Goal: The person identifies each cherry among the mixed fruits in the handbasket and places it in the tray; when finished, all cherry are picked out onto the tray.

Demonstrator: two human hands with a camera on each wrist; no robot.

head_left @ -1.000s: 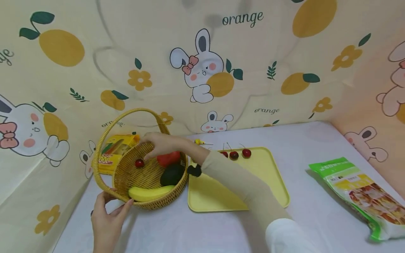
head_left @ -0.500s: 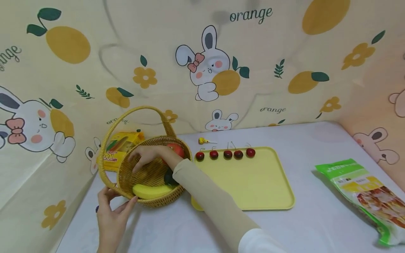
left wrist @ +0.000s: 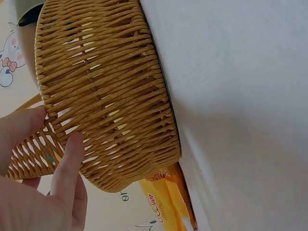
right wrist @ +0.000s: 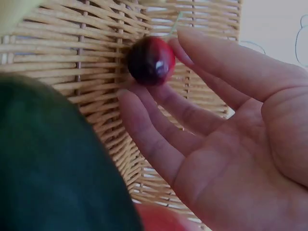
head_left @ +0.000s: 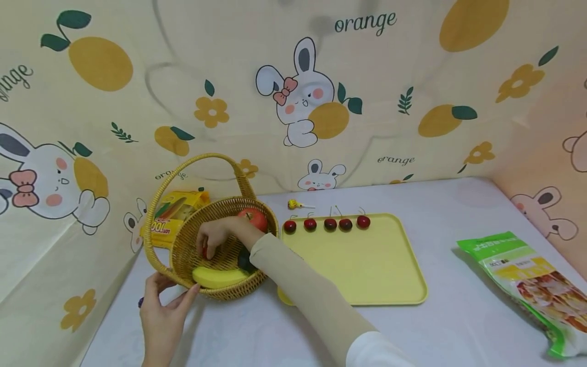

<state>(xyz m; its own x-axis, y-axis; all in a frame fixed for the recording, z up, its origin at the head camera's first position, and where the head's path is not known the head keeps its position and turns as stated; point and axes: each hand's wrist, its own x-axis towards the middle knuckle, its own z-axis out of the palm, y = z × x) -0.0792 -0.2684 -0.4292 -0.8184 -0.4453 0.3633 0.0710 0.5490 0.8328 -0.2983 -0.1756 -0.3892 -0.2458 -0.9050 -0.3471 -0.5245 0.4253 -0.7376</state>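
A wicker basket (head_left: 231, 204) with a tall handle leans toward me on the table's left. My left hand (head_left: 162, 316) grips its front rim at the handle's foot; in the left wrist view, thumb and fingers (left wrist: 72, 154) pinch the weave. My right hand (head_left: 215, 235) reaches inside, fingers curled round a dark red cherry (right wrist: 151, 60) with a green stem. In the right wrist view, the thumb lies by the stem and fingers lie behind the fruit. Also in the basket are a banana (head_left: 220, 278), a dark green avocado-like fruit (right wrist: 53, 159) and a red round fruit (head_left: 254, 219).
Right of the basket lies a yellow tray (head_left: 362, 265), with several stemmed cherries (head_left: 330, 224) along its back edge. A yellow-wrapped lollipop (head_left: 295, 204) lies behind it. A yellow packet (head_left: 165, 232) stands behind the basket; a green-and-white food bag (head_left: 527, 285) lies far right.
My right hand has moved lower in the basket, its fingers closing round the cherry. My left hand keeps its hold on the rim. The head view has shifted slightly.
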